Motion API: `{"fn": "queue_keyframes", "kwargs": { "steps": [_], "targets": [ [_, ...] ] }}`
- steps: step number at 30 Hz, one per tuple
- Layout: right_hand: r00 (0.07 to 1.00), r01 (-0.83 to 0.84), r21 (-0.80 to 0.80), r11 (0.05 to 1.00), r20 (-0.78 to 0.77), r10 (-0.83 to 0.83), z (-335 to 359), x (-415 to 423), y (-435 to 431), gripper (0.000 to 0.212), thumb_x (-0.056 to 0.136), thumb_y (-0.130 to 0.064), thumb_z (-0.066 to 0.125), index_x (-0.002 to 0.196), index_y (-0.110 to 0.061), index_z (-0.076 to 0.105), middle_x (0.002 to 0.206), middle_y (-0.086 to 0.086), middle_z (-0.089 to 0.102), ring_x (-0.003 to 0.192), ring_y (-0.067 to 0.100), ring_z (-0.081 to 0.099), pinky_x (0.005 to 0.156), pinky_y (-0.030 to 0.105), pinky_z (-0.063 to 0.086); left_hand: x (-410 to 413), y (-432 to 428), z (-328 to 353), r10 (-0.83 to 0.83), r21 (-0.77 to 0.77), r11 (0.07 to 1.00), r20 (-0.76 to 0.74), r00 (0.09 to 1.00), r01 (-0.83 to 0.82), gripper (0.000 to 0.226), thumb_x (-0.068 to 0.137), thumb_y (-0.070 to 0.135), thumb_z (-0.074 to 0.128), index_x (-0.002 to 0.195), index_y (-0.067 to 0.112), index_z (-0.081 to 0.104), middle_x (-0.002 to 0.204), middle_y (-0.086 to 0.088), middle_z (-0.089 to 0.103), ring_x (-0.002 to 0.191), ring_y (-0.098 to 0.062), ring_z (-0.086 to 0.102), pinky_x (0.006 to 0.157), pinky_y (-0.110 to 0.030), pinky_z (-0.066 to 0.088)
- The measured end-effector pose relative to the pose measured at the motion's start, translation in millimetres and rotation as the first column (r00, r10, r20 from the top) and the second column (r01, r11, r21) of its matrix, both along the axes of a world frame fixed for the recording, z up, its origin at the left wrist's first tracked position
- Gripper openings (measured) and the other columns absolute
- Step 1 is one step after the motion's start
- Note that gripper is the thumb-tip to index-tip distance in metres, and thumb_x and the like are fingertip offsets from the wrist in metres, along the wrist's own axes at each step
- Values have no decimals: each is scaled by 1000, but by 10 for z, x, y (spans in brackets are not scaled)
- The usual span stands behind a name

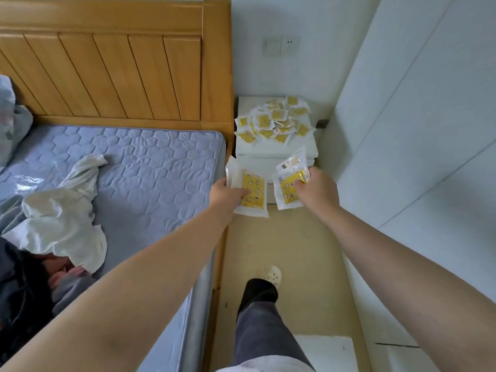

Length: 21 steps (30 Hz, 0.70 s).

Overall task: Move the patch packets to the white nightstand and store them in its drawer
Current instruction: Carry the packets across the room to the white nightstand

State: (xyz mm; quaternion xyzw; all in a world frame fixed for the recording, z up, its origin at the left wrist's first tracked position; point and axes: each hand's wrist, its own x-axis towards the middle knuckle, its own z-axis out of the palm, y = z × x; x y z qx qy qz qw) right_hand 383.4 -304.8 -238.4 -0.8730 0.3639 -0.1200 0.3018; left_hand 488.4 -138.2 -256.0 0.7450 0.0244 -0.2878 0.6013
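Bed: a honey-coloured wooden bed with a slatted headboard point(107, 71) and a lavender quilted mattress point(150, 167) fills the view from 8 to 11 o'clock.
Wall panels: smooth white wall panels point(416, 130) run down the side from 1 to 4 o'clock.
Floor: a strip of beige floor point(295, 242) lies between the bed and the panels, from the centre down to 6 o'clock.
Cloth: a crumpled white cloth point(61, 218) lies on the mattress at 9 o'clock.
Leg: a leg in grey trousers point(263, 331), ending in a white perforated clog point(272, 275), is set forward at 6 o'clock.
Nightstand: the white nightstand point(271, 151), a small boxy cabinet, stands at 12 to 1 o'clock, just beside the headboard post. The held packets partly hide its drawer front point(264, 167), so I cannot tell whether it is open.
Pile: a loose heap of small square patch packets point(273, 120), yellow centres inside white sealed edges, covers the back and middle of the nightstand top.
Left hand: the left hand point(225, 193) grips the left bundle point(252, 189) of yellow-and-white packets, thumb on the printed face. It is in the air just short of the nightstand's 7 o'clock corner.
Right hand: the right hand point(316, 189) clasps the right bundle point(288, 187), fanned and tilted, in front of the drawer front.
Spacing: the hands are apart, and the bundles do not touch.
Switch: a white wall switch and socket plate point(280, 46) sits at 12 o'clock above the nightstand.
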Motion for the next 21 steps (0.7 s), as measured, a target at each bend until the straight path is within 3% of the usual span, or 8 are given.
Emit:
{"fn": "queue_keyframes", "kwargs": {
  "steps": [7, 12, 16, 21],
  "targets": [
    [998, 52, 100, 994, -22, -50, -209, 1437, -1592, 13, 83, -18, 55, 87, -7, 58, 80, 9, 65, 74, 27, 62, 63, 38, 51, 1538, -1630, -146, 18, 70, 997, -55, 998, -14, 37, 76, 9, 78, 108, 10, 62, 102, -8, 69, 95, -27, 67, 88, -41, 54],
    [992, 47, 120, 992, -122, -33, -368, 2174, -2478, 14, 85, -21, 54, 92, -9, 57, 83, 6, 64, 75, 25, 62, 65, 39, 52, 2309, -2423, -441, 73, 170, 984, -132, 989, -50, 31, 74, 12, 79, 100, 11, 63, 102, -16, 70, 96, -31, 67, 87, -47, 55],
    [985, 84, 170, 982, -165, -55, -551, 2716, -2962, 11, 87, -17, 54, 93, -9, 58, 86, 4, 63, 66, 15, 57, 63, 32, 46, 2807, -2820, -721, 74, 207, 978, -174, 982, -37, 37, 74, 17, 78, 106, 10, 62, 96, -12, 69, 87, -28, 66, 80, -37, 55],
    [964, 167, 246, 955, -242, -106, -947, 3368, -3476, 10, 84, -16, 57, 89, -8, 59, 83, 7, 64, 75, 28, 60, 62, 34, 47, 3593, -3324, -1088, 47, 223, 975, -186, 981, -5, 46, 79, 15, 75, 121, 9, 57, 100, -6, 65, 87, -24, 62, 72, -33, 50]
  ]
}}
